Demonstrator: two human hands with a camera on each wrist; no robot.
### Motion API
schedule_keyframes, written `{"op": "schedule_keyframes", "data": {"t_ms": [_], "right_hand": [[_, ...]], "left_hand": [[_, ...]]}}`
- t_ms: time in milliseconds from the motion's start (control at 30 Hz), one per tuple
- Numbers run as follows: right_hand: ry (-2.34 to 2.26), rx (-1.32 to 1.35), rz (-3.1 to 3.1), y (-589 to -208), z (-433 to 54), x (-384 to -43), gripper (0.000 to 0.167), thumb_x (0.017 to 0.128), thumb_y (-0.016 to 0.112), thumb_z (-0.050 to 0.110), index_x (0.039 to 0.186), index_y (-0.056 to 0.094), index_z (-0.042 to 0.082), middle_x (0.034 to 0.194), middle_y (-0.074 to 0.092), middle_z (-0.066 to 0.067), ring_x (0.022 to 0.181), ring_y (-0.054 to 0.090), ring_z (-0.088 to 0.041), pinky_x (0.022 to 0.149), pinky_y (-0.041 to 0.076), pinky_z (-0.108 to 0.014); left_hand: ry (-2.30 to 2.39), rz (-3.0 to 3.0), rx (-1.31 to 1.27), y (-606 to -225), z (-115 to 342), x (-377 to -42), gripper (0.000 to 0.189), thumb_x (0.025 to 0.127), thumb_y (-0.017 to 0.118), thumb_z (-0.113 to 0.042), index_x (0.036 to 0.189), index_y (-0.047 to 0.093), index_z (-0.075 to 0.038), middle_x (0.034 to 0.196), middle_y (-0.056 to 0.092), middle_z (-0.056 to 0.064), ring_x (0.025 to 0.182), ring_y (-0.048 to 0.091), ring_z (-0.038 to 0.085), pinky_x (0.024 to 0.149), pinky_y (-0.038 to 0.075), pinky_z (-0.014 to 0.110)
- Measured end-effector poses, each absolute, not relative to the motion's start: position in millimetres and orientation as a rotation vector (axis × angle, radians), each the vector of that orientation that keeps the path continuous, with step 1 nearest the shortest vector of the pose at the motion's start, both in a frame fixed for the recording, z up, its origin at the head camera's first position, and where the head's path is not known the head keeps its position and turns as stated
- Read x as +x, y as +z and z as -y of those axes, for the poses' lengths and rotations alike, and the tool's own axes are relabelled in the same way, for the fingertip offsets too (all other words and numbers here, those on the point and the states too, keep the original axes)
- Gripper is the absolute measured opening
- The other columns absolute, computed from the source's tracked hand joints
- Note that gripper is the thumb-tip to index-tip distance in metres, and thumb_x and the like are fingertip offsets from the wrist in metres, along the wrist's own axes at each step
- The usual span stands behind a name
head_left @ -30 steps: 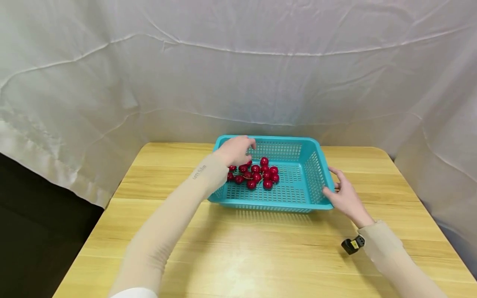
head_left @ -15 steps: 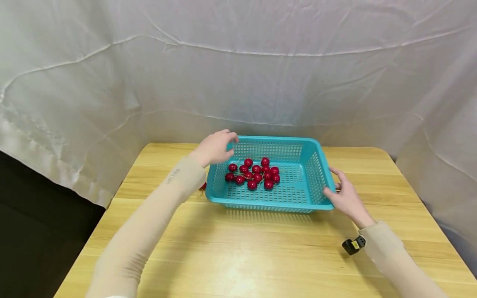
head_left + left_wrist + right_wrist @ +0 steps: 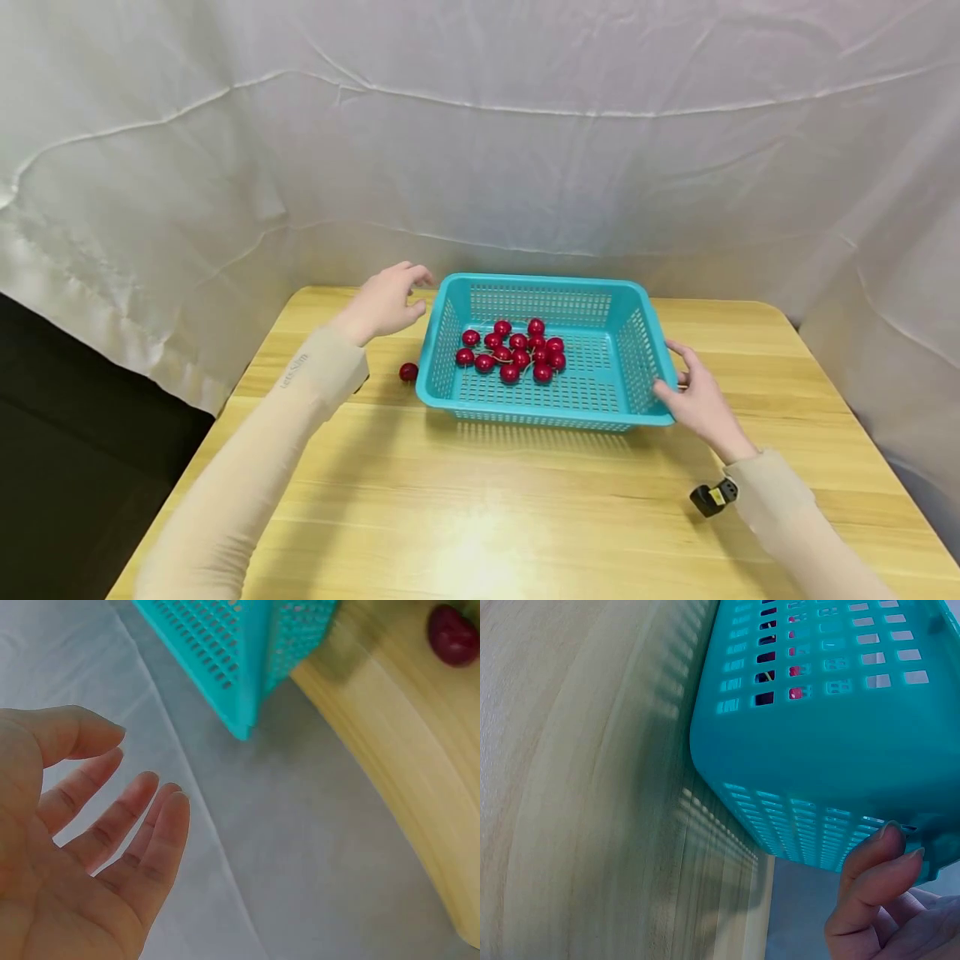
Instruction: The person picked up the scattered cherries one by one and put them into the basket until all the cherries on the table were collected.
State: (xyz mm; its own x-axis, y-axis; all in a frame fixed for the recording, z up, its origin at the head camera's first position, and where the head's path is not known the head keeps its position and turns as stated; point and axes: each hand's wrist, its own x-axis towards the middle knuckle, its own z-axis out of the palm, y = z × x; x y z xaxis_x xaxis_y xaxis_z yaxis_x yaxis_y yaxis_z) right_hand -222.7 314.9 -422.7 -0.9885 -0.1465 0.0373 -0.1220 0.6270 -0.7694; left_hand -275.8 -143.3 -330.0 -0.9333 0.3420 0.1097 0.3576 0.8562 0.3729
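Observation:
A turquoise plastic basket (image 3: 540,412) with perforated walls stands on the table, several red cherries (image 3: 510,373) with thin stems lying in its left half. One loose cherry (image 3: 408,372) lies on the wood outside its left wall. My left hand (image 3: 382,304) hovers left of the basket's far left corner, apart from it. In the left wrist view that hand (image 3: 105,847) is empty, its fingers spread and loosely bent. At the opposite end my right hand (image 3: 697,392) grips the right rim, thumb on top. From the right wrist, bent fingers (image 3: 877,874) show against the basket's outer side.
The light wooden table (image 3: 465,500) ends at the back against a pale hanging cloth (image 3: 525,167), which also hangs on both sides. Dark material (image 3: 75,450) lies beyond the table's left edge. A small black device (image 3: 712,497) sits at the right wrist.
My left hand has moved left, from over the cherries out past the basket's left side. The loose cherry has come into sight. The right hand keeps its place on the rim.

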Motion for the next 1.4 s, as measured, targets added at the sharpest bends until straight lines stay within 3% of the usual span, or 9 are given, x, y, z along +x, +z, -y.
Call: {"op": "schedule_keyframes", "data": {"t_ms": [600,1100,1400], "right_hand": [[-1.335,-0.245,-2.820,-424,-315,-222,0.072,0.097,0.051,0.006,0.160,0.016,0.001,0.122,0.059,-0.044,0.098,0.071,-0.044,0.065,0.061,-0.031],[-1.335,-0.250,-2.809,-422,-314,-222,0.073,0.097,0.051,0.007,0.160,0.014,0.001,0.123,0.058,-0.044,0.098,0.070,-0.045,0.065,0.062,-0.033],[-1.345,-0.249,-2.809,-423,-315,-221,0.073,0.097,0.051,0.006,0.160,0.015,0.001,0.120,0.059,-0.044,0.096,0.071,-0.044,0.064,0.061,-0.030]], "left_hand": [[-0.528,3.066,-0.517,-371,184,-261,0.041,0.092,0.058,-0.012,0.132,0.058,-0.002,0.130,0.061,0.023,0.113,0.062,0.040,0.098,0.050,0.055],[-0.543,3.223,-0.573,-409,182,-261,0.046,0.090,0.061,-0.013,0.135,0.057,-0.004,0.134,0.058,0.023,0.120,0.058,0.040,0.106,0.047,0.057],[-0.522,3.279,-0.604,-419,174,-261,0.047,0.090,0.067,-0.015,0.135,0.057,-0.004,0.131,0.059,0.022,0.111,0.060,0.035,0.105,0.048,0.055]]}}
